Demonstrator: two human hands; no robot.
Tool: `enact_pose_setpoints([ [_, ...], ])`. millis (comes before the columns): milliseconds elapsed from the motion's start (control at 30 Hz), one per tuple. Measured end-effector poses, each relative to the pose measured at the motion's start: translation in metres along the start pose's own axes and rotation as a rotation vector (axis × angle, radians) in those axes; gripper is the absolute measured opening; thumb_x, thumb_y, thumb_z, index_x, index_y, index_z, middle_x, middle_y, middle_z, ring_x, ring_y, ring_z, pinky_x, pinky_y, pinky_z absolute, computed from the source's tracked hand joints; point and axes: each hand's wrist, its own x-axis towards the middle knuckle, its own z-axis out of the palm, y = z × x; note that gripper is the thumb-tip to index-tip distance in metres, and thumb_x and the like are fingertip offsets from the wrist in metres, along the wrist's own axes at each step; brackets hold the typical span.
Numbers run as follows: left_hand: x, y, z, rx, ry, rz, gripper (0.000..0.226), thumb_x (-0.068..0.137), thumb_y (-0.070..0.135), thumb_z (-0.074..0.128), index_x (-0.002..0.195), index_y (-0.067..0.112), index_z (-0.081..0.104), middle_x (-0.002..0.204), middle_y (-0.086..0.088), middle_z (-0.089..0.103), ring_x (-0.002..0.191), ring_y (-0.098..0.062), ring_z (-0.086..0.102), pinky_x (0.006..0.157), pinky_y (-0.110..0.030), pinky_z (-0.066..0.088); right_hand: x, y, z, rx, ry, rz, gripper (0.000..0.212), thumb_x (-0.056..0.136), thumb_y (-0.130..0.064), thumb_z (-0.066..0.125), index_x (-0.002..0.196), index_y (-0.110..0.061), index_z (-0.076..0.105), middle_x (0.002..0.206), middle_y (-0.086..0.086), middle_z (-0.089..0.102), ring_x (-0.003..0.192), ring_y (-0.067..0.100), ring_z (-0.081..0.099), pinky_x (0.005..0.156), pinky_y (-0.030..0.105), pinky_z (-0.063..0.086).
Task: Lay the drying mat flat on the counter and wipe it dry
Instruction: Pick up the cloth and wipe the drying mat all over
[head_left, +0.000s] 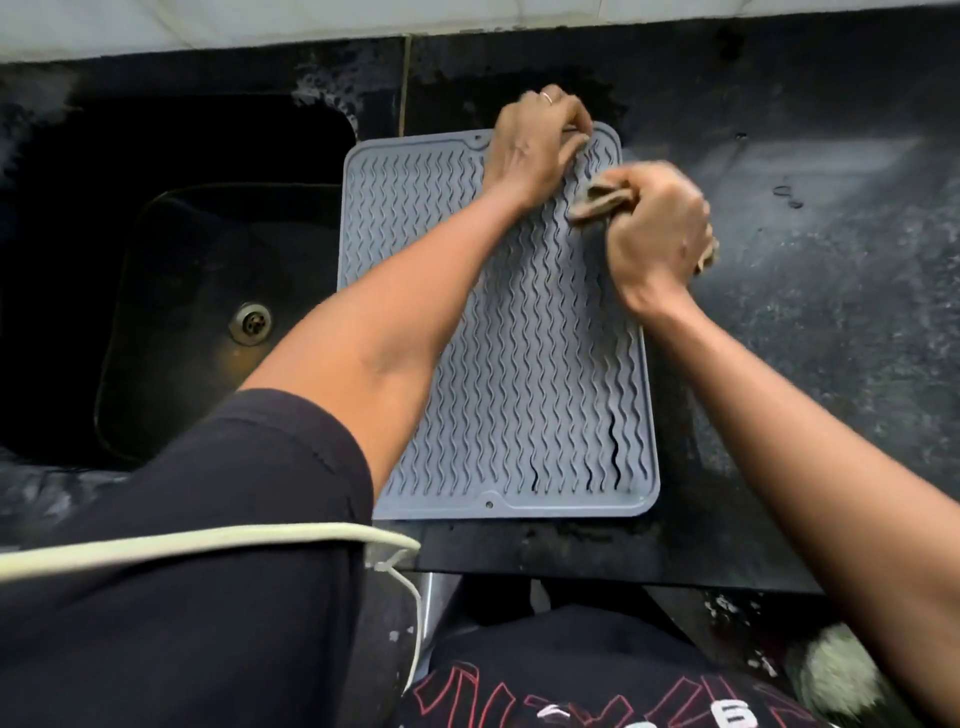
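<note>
A grey silicone drying mat (524, 374) with wavy ridges lies flat on the dark counter (810, 291), just right of the sink. My left hand (535, 145) presses down on the mat's far edge, fingers spread near the far right corner. My right hand (660, 234) is closed around a bunched beige cloth (597, 200) and holds it against the mat's far right part. The hand is blurred from motion. Some grooves near the mat's front right look darker than the others.
A black sink (171, 291) with a metal drain (251, 322) lies to the left of the mat. The speckled counter stretches to the right and bears a few water drops (787, 195). A white tiled wall (260, 21) runs along the back.
</note>
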Motion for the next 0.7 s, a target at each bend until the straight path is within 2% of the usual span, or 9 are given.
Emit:
enact_pose_setpoints([
  [67,-0.014,-0.004,0.006,-0.039,-0.124,0.134,0.036,0.095,0.034,0.040,0.118,0.024,0.065,0.128,0.001,0.063,0.120,-0.020,0.056,0.097,-0.031,0.043,0.021,-0.003,0.011,-0.044,-0.002,-0.055,0.042,0.082,-0.006,0.040,0.115,-0.020,0.064,0.123,0.005,0.064,0.112,0.026,0.057,0.094,0.035,0.046],
  [100,-0.022,-0.006,0.011,-0.048,-0.184,0.146,0.040,0.097,0.033,0.036,0.128,0.024,0.059,0.138,0.000,0.057,0.129,-0.020,0.051,0.105,-0.032,0.039,0.029,-0.001,0.019,-0.116,-0.066,-0.077,0.049,0.083,-0.002,0.039,0.125,-0.019,0.057,0.133,0.003,0.057,0.121,0.026,0.051,0.100,0.036,0.043],
  [167,-0.034,-0.007,0.019,-0.048,-0.232,0.051,0.050,0.100,0.033,0.033,0.148,0.021,0.036,0.156,-0.002,0.036,0.145,-0.020,0.031,0.121,-0.033,0.021,0.033,0.006,0.037,-0.306,-0.243,-0.117,0.055,0.086,0.003,0.036,0.139,-0.014,0.039,0.147,0.007,0.040,0.132,0.032,0.039,0.108,0.043,0.034],
  [200,-0.037,-0.008,0.021,-0.042,-0.230,0.018,0.053,0.101,0.031,0.032,0.152,0.019,0.027,0.159,-0.003,0.028,0.149,-0.020,0.023,0.124,-0.032,0.013,0.031,0.009,0.045,-0.392,-0.306,-0.138,0.055,0.090,0.003,0.034,0.144,-0.011,0.029,0.151,0.011,0.032,0.136,0.035,0.032,0.111,0.046,0.029],
  [267,-0.041,-0.009,0.022,-0.054,-0.230,0.008,0.056,0.101,0.029,0.031,0.155,0.018,0.020,0.162,-0.002,0.021,0.151,-0.018,0.016,0.125,-0.032,0.008,0.024,0.013,0.055,-0.479,-0.338,-0.166,0.053,0.095,0.001,0.026,0.147,-0.005,0.016,0.154,0.018,0.022,0.139,0.037,0.025,0.112,0.049,0.023],
  [333,-0.042,-0.007,0.019,-0.054,-0.223,0.000,0.056,0.101,0.035,0.028,0.155,0.020,0.019,0.162,-0.002,0.020,0.151,-0.017,0.016,0.125,-0.033,0.009,0.018,0.014,0.056,-0.492,-0.302,-0.172,0.051,0.095,0.000,0.024,0.145,-0.002,0.018,0.152,0.019,0.026,0.136,0.037,0.029,0.108,0.049,0.027],
  [467,-0.042,-0.008,0.021,0.137,-0.272,0.168,0.055,0.103,0.034,0.025,0.156,0.021,0.013,0.164,0.001,0.014,0.152,-0.018,0.010,0.124,-0.034,0.007,-0.027,0.027,0.039,-0.475,-0.262,-0.200,0.045,0.095,-0.005,0.025,0.139,-0.007,0.035,0.149,0.013,0.036,0.133,0.030,0.037,0.100,0.046,0.033],
  [567,-0.045,-0.008,0.016,0.161,-0.258,0.159,0.052,0.105,0.032,0.019,0.156,0.023,0.013,0.163,0.002,0.015,0.152,-0.017,0.011,0.124,-0.034,0.006,-0.075,0.038,0.020,-0.456,-0.258,-0.192,0.045,0.098,-0.012,0.021,0.137,-0.019,0.042,0.150,0.002,0.038,0.136,0.019,0.035,0.097,0.037,0.031],
  [700,-0.048,-0.001,0.014,0.208,-0.282,0.148,0.052,0.105,0.033,0.017,0.156,0.022,0.012,0.163,0.001,0.014,0.152,-0.019,0.011,0.125,-0.037,0.008,-0.109,0.040,0.000,-0.469,-0.220,-0.260,0.045,0.096,-0.011,0.025,0.129,-0.020,0.054,0.142,0.002,0.049,0.130,0.021,0.045,0.089,0.035,0.037],
])
